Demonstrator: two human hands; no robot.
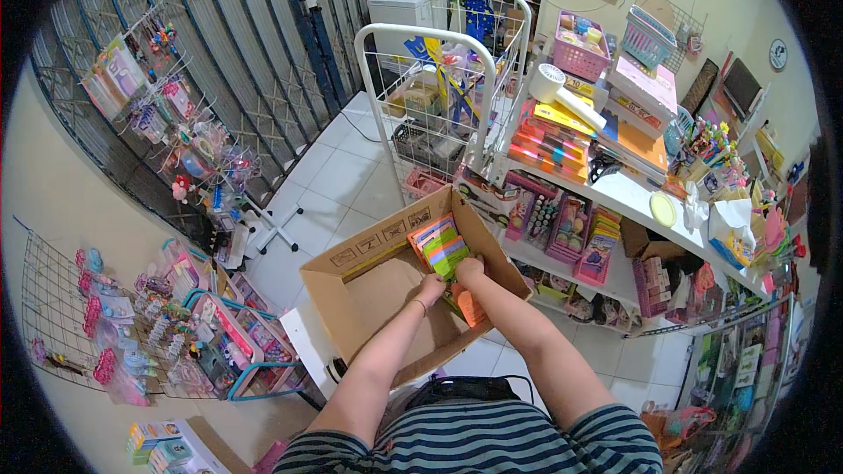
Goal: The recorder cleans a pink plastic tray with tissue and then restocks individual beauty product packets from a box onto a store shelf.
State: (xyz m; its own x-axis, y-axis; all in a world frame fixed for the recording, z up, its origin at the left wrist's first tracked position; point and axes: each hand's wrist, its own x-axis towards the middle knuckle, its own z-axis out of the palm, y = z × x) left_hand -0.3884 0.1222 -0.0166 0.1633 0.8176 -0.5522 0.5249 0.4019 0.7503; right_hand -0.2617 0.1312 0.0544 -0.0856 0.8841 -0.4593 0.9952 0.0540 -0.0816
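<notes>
An open cardboard box (369, 243) stands before me on a white surface. Inside its right part lie bright booklets or packets (444, 250) in orange, green and purple; their exact kind cannot be told. My left hand (431, 289) is at the lower edge of the green packet, its fingers bent. Just to its right, my right hand (470, 270) touches the same stack, and its fingertips are partly hidden. An orange packet (469, 308) leans against the box's right side, below my right hand. The box's left part shows bare cardboard.
A white wire cart (428, 33) stands beyond the box. To the right, a white shelf counter (612, 204) holds books, baskets and a white handheld fan (566, 95). Racks of hanging accessories (211, 151) and turquoise-rimmed baskets (247, 342) are at the left. A folding metal gate (197, 46) closes the back.
</notes>
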